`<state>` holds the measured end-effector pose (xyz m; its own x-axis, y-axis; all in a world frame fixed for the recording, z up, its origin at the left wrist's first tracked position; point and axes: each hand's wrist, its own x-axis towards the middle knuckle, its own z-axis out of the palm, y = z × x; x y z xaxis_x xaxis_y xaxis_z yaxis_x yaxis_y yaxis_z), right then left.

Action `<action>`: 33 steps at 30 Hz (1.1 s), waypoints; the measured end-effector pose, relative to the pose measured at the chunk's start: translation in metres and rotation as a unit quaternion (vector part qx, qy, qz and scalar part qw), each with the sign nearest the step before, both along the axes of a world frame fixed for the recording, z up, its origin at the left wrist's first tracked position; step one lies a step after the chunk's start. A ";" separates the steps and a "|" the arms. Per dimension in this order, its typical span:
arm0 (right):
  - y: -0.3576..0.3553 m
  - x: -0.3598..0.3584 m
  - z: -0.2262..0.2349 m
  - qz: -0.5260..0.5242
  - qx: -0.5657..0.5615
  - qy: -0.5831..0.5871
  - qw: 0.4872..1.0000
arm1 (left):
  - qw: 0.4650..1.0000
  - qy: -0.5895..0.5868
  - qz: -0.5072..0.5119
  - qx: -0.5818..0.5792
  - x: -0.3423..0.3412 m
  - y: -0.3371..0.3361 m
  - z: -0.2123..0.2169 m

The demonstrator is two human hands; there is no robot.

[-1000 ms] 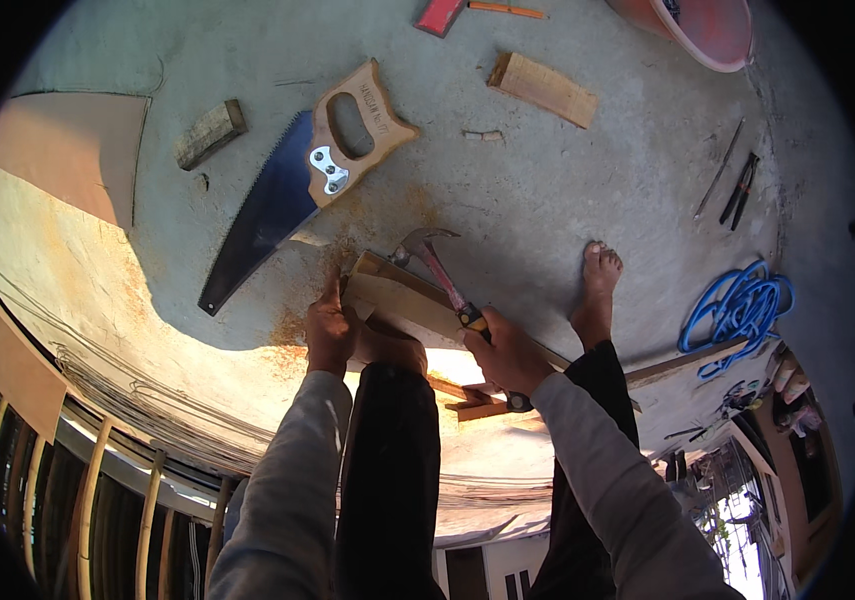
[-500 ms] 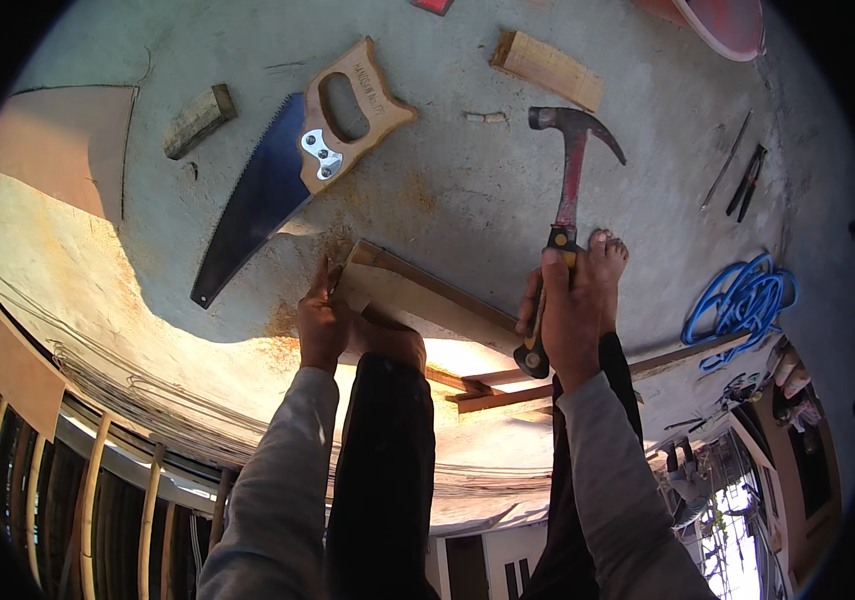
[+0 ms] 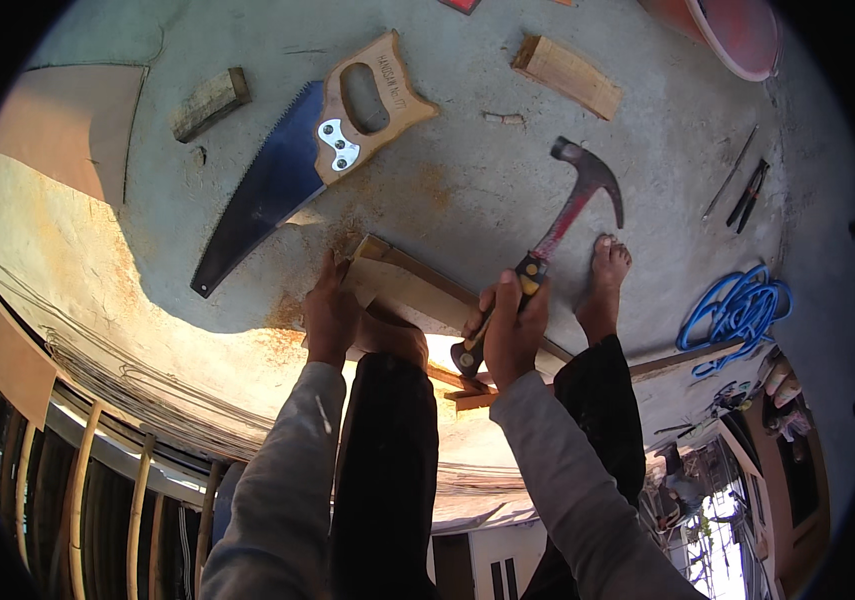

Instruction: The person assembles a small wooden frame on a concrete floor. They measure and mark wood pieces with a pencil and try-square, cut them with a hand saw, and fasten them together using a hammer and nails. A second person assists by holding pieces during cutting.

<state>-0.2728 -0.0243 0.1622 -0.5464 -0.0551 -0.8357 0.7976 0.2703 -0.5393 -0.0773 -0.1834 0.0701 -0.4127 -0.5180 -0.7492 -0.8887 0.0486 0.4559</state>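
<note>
My right hand (image 3: 517, 325) is wrapped round the black and yellow grip of a claw hammer (image 3: 565, 222). Its head points up and away, above the floor near my right foot (image 3: 607, 285). My left hand (image 3: 330, 315) is closed at the left end of a wooden board (image 3: 427, 292); whatever its fingertips pinch there is too small to make out. The board slants down to the right, with my left foot (image 3: 392, 338) against it. Beyond my left hand lies a handsaw (image 3: 282, 175) with a dark blade and a wooden handle.
Wood offcuts (image 3: 210, 104) (image 3: 569, 77) lie on the concrete floor. At the right are pliers (image 3: 747, 197), a thin rod (image 3: 729, 172) and a coiled blue hose (image 3: 734, 315). A reddish tub (image 3: 737, 35) stands at the far right, a brown sheet (image 3: 72, 125) at the far left.
My right hand has moved left and slightly down with the hammer, whose head now tilts to the right. My left hand stays at the board's end. The view has shifted slightly.
</note>
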 end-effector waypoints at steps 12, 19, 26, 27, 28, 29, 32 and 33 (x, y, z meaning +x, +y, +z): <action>0.001 0.004 0.006 0.297 0.047 -0.057 0.952 | 0.998 -0.058 -0.026 0.005 -0.011 -0.008 0.006; -0.020 -0.030 0.018 0.075 0.038 0.114 0.990 | 1.000 -0.015 -0.019 0.007 -0.004 -0.005 0.008; 0.004 0.015 0.000 0.525 -0.010 0.248 0.814 | 0.999 -0.029 -0.002 0.017 -0.001 -0.006 0.007; -0.001 0.010 0.005 0.444 -0.018 0.169 0.880 | 1.000 -0.015 0.009 0.023 0.000 -0.006 0.006; -0.011 0.004 0.010 0.342 -0.026 0.116 0.932 | 1.000 -0.001 0.007 0.020 0.000 -0.006 0.006; -0.017 0.002 0.015 0.218 -0.037 0.082 0.972 | 1.000 0.011 0.003 0.016 0.001 -0.006 0.007; -0.025 0.019 0.009 0.010 -0.054 0.146 0.988 | 1.000 -0.016 0.003 0.015 0.003 -0.007 0.009; -0.004 0.031 0.004 0.240 0.016 0.065 0.968 | 1.000 0.006 0.006 0.007 0.003 -0.006 0.009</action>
